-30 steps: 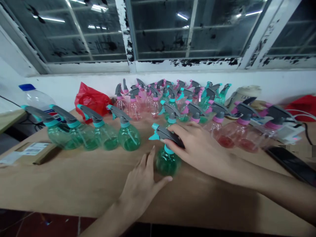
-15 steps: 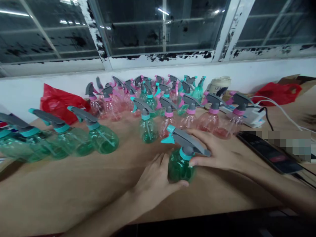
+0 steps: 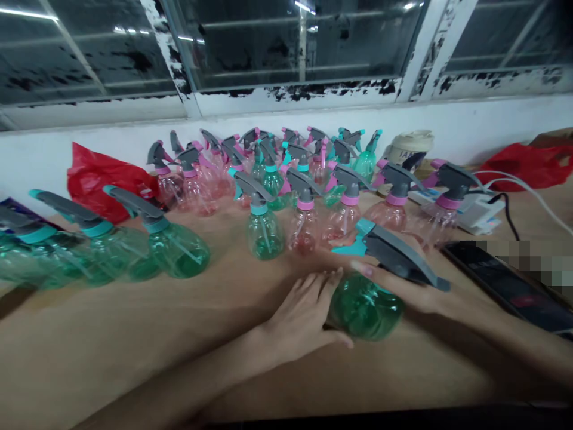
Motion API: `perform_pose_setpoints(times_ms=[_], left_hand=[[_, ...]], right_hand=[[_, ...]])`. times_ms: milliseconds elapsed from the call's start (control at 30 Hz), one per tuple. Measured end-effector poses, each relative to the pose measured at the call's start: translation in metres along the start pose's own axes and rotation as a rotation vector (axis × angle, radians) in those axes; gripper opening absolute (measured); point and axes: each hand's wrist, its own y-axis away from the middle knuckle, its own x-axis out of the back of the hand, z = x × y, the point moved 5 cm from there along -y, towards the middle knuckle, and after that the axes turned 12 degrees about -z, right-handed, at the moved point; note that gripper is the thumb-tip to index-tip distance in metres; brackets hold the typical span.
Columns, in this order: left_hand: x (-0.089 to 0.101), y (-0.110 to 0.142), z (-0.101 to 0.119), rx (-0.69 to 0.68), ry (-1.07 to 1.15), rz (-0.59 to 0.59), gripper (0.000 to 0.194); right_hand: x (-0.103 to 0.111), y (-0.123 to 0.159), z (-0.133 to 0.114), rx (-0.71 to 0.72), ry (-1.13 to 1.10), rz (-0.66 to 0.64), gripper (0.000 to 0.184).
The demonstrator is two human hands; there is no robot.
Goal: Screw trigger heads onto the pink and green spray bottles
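Observation:
A green spray bottle point(image 3: 366, 307) with a grey and teal trigger head point(image 3: 394, 255) stands tilted on the brown table point(image 3: 134, 334), low and right of centre. My left hand point(image 3: 304, 316) curls against the bottle's left side, thumb under its belly. My right hand point(image 3: 403, 286) grips the neck just beneath the trigger head, fingers wrapped round it. Behind stand a lone green bottle point(image 3: 264, 230) and pink ones point(image 3: 304, 227).
A row of green bottles point(image 3: 174, 245) runs along the left. Many pink and green bottles point(image 3: 268, 161) crowd the back by the white wall. Red bags point(image 3: 101, 179) lie at both ends. A dark phone point(image 3: 510, 289), a white power strip point(image 3: 478, 212) with cables and a tub point(image 3: 409, 146) sit on the right.
Both hands have closed on the green bottle and drawn it rightwards and nearer, tilting it. The camera has swung to the right, so the left row slid towards the edge.

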Motion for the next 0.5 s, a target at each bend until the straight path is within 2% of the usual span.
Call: perform_pose_setpoints(times_ms=[100,167,267,333,433,500], left_hand=[[-0.006,0.004,-0.014,0.004,-0.087,-0.015,0.093],[-0.008,0.007,-0.019,0.003,-0.136,-0.012,0.086],[-0.011,0.010,-0.024,0.016,-0.181,0.005,0.074],[-0.013,0.011,-0.027,0.040,-0.196,0.028,0.070],[-0.015,0.011,-0.031,0.081,-0.213,0.093,0.068],[-0.015,0.012,-0.032,0.101,-0.229,0.146,0.065]], right_hand=[[0.003,-0.008,0.001,0.039,0.073,0.022,0.014],[0.005,-0.014,-0.001,0.089,0.063,0.079,0.011],[0.001,-0.024,-0.002,0.124,0.049,0.080,0.011],[-0.002,-0.030,-0.002,0.127,0.034,0.056,0.013],[-0.004,-0.036,-0.003,0.156,-0.044,0.058,0.004],[-0.006,-0.039,-0.004,0.163,-0.115,0.046,0.009]])
